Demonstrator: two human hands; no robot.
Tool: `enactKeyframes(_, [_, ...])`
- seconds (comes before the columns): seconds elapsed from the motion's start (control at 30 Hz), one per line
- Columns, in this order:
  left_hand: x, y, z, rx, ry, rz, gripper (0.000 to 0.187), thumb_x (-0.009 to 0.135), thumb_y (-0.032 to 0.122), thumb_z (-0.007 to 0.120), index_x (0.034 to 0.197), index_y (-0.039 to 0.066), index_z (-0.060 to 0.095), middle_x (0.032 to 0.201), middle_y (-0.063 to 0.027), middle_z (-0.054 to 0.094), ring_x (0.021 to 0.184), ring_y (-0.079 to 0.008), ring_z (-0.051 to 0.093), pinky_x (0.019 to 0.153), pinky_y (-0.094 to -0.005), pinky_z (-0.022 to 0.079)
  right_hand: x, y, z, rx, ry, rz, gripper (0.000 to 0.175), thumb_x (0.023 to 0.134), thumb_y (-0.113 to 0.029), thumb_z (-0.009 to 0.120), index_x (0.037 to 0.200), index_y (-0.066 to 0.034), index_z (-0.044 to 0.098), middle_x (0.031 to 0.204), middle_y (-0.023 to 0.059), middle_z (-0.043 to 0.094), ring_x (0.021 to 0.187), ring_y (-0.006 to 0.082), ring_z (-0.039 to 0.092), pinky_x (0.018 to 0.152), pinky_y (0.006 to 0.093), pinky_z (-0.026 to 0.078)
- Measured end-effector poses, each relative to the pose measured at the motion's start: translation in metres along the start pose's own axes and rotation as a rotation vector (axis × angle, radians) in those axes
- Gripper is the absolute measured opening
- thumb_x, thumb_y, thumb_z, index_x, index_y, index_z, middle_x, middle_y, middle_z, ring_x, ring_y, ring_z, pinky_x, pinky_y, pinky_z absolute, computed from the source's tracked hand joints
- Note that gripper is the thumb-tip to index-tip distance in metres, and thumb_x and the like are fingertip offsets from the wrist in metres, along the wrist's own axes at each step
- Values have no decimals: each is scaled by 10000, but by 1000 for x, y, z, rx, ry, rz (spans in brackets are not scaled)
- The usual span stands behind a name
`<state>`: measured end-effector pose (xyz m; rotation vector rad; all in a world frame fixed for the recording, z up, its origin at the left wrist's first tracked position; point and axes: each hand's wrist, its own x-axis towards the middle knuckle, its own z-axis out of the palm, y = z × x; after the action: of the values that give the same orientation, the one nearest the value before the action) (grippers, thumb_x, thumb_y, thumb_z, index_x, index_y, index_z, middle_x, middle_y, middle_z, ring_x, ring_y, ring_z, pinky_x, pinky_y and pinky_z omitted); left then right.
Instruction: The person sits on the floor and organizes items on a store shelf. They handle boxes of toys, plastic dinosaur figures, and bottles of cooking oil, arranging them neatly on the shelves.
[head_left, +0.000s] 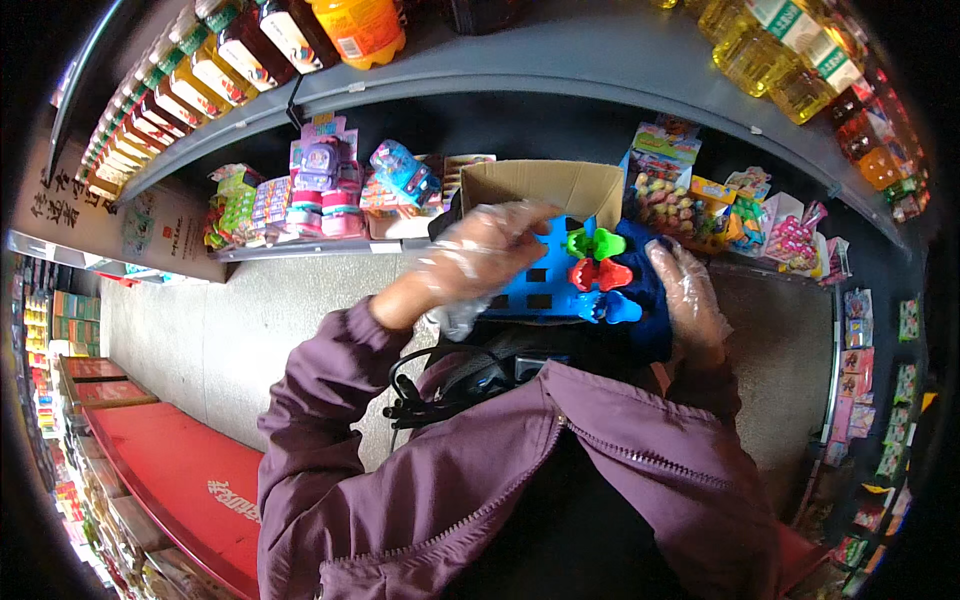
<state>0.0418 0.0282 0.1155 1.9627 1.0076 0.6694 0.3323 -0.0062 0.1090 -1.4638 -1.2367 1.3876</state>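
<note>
A blue tray with square holes (537, 289) lies in front of me against an open cardboard box (544, 184). Its right side carries open-mouthed animal-head toys: green (596, 243), red (600, 274) and blue (609, 307). My left hand (487, 247), in a clear plastic glove, reaches over the tray's upper left with fingers bent; whether anything is between them is hidden. Also gloved, my right hand (686, 292) grips a dark blue cloth (651, 300) along the tray's right side. Clear plastic (456, 319) hangs below my left wrist.
Boxed sweets and toys (326, 184) line the low shelf on the left, with lollipops (660, 199) and candy packs (795, 232) on the right. Above juts a grey shelf (465, 86) with bottles (247, 45). Black cables (405, 397) hang at my front. A red-topped counter (172, 465) stands lower left.
</note>
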Motion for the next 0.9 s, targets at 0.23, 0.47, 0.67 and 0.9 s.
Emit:
enactKeyframes(0.23, [60, -37, 54, 44, -252, 89, 443, 873, 113, 710, 1300, 58, 604, 1121, -157, 706, 992, -228, 670, 899, -344, 513, -10, 18, -12, 55, -88, -117, 340, 1035, -275, 552, 1244, -22, 638, 1116, 48, 672, 1005, 130, 608, 936, 296, 477])
enactKeyframes(0.47, [58, -44, 66, 42, 29, 8, 177, 965, 184, 672, 1071, 43, 664, 964, -95, 716, 864, -180, 660, 770, -356, 522, -2, 27, -5, 158, -74, -70, 222, 1025, -242, 582, 1113, -59, 673, 992, -28, 652, 916, 80, 567, 872, 252, 454])
enactKeyframes(0.67, [41, -32, 68, -557, 208, 60, 230, 1003, 130, 619, 1218, 55, 590, 1160, -71, 650, 1023, -163, 641, 793, -301, 537, -3, 34, -6, 98, -40, -41, 239, 1027, -237, 577, 1139, -47, 668, 1022, -13, 659, 957, 94, 567, 899, 274, 446])
enactKeyframes(0.9, [55, 26, 13, -974, 360, 3, 266, 1015, 266, 597, 1141, 33, 579, 892, -92, 630, 762, -228, 660, 668, -375, 577, 6, -2, -2, 252, 432, -214, 303, 1002, -261, 631, 1194, -28, 655, 1083, 61, 688, 980, 155, 618, 904, 358, 492])
